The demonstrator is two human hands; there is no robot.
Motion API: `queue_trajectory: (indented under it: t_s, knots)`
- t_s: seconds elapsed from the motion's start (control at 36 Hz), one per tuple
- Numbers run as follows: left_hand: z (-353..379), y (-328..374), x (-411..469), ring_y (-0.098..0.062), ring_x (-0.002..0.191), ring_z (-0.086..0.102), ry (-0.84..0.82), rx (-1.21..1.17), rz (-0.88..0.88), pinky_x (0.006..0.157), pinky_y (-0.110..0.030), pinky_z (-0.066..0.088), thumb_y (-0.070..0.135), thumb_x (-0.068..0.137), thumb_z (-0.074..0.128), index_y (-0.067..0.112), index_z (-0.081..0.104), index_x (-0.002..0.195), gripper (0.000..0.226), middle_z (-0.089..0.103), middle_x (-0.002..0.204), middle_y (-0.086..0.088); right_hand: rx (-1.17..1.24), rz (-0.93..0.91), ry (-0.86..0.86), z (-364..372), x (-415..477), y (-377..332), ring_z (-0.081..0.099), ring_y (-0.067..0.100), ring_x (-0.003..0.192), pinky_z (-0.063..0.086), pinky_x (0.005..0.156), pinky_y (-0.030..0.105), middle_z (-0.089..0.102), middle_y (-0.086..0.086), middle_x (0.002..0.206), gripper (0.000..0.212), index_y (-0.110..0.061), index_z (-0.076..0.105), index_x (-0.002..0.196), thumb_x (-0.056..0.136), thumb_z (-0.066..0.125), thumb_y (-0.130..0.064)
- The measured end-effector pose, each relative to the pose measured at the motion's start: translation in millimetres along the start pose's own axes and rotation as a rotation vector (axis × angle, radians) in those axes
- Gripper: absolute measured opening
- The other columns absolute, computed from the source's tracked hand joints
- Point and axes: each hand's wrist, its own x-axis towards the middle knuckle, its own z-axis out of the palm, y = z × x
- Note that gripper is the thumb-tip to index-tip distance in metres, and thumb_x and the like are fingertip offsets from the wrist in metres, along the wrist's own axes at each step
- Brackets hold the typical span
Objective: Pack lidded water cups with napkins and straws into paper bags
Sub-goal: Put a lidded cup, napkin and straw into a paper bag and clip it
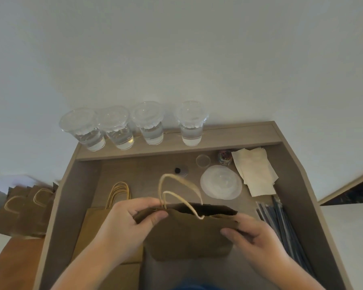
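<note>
Two hands hold a brown paper bag (189, 235) at lower centre. The left hand (124, 222) pinches the left end of its open mouth and the right hand (258, 237) pinches the right end. Four lidded water cups (151, 124) stand in a row mid-frame. Napkins (256, 170) lie centre-right, with straws (281, 222) at lower right.

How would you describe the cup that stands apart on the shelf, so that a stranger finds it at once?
Find the raised shelf at the back of the desk, against the white wall. Lidded cups of water stand on it in a row. Three cups crowd together at the left; the wanted cup stands alone at the right, with a gap beside it.
</note>
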Motion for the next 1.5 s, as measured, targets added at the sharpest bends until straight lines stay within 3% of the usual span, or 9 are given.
queue_trajectory:
  t_s: [0.28,0.39,0.53,0.64,0.75,0.86,1.17,1.33,1.5]
  knots:
    - [-1.1,1.2,-10.0,0.010,0.105,0.069,-0.164,0.094,-0.019,0.090,-0.003,0.044,0.028,0.095,0.079,0.056,0.076,0.099,0.029,0.076,0.106,0.031,-0.027,0.049,-0.155,-26.0,-8.0,-4.3,0.075,0.022,0.098,0.060,0.086,0.044,0.080,0.003,0.102,0.033,-0.025,0.083,0.111,0.101,0.065,-0.051]
    - [-4.7,8.1,-10.9,0.011,0.106,0.067,-0.242,0.145,-0.032,0.091,-0.001,0.043,0.044,0.092,0.076,0.059,0.073,0.112,0.024,0.074,0.108,0.033,0.342,0.127,-0.128,-28.8,-11.7,-8.4,0.070,0.027,0.123,0.055,0.104,0.032,0.077,0.010,0.126,0.041,-0.019,0.080,0.124,0.107,0.046,-0.034]
    - [0.0,22.8,-9.5,0.014,0.107,0.066,-0.292,0.249,0.027,0.092,-0.007,0.050,0.046,0.089,0.073,0.062,0.069,0.116,0.032,0.070,0.111,0.039,0.163,0.081,0.011,-22.4,-6.0,-13.3,0.079,0.027,0.101,0.062,0.096,0.040,0.079,0.012,0.103,0.035,-0.005,0.062,0.120,0.095,0.061,0.018]
    - [7.3,29.8,-10.6,0.014,0.108,0.065,-0.297,0.276,0.037,0.097,-0.021,0.054,0.046,0.090,0.072,0.063,0.070,0.117,0.031,0.070,0.111,0.041,0.075,0.131,0.009,-26.0,2.4,-22.5,0.078,0.016,0.078,0.063,0.082,0.027,0.075,0.007,0.086,0.081,-0.050,0.050,0.145,0.088,0.081,0.000]
    - [10.3,30.0,-11.5,0.013,0.106,0.067,-0.247,0.299,0.041,0.097,-0.026,0.056,0.043,0.092,0.074,0.059,0.074,0.111,0.025,0.071,0.107,0.040,-0.109,0.097,-0.028,-35.1,8.1,-25.5,0.059,0.012,0.056,0.054,0.061,0.022,0.069,0.004,0.067,0.024,-0.052,0.081,0.100,0.087,0.082,-0.033]
    - [9.7,30.1,-13.7,0.014,0.107,0.065,-0.222,0.316,0.058,0.097,-0.025,0.056,0.052,0.089,0.069,0.060,0.073,0.113,0.026,0.069,0.109,0.042,0.029,0.159,-0.235,-61.2,14.5,-30.8,0.069,0.021,0.072,0.062,0.078,0.030,0.072,0.009,0.078,0.032,-0.043,0.080,0.119,0.093,0.069,-0.058]
    - [13.3,30.7,-29.5,0.013,0.127,0.045,-0.150,0.464,0.064,0.114,-0.019,0.031,0.071,0.084,0.063,0.058,0.067,0.120,0.039,0.055,0.127,0.046,-0.366,0.374,0.133,-53.5,167.7,89.4,0.070,0.014,0.076,0.051,0.056,0.021,0.070,-0.009,0.094,0.027,-0.038,0.067,0.131,0.107,0.056,-0.030]
    - [4.8,28.5,-44.2,0.008,0.132,0.046,-0.004,0.487,0.028,0.114,-0.034,0.043,0.074,0.081,0.067,0.052,0.069,0.123,0.047,0.050,0.135,0.043,-0.586,0.428,0.174,-55.6,231.1,116.3,0.067,0.038,0.083,0.054,0.073,0.039,0.070,0.014,0.086,0.023,-0.014,0.066,0.082,0.100,0.060,-0.026]
    - [11.1,22.3,-58.7,0.003,0.136,0.049,0.085,0.433,-0.021,0.113,-0.035,0.046,0.067,0.085,0.071,0.051,0.066,0.130,0.048,0.050,0.140,0.038,-0.801,0.352,0.147,-54.4,238.3,141.2,0.069,0.038,0.104,0.047,0.078,0.036,0.076,0.013,0.116,0.031,-0.025,0.078,0.118,0.103,0.058,-0.042]
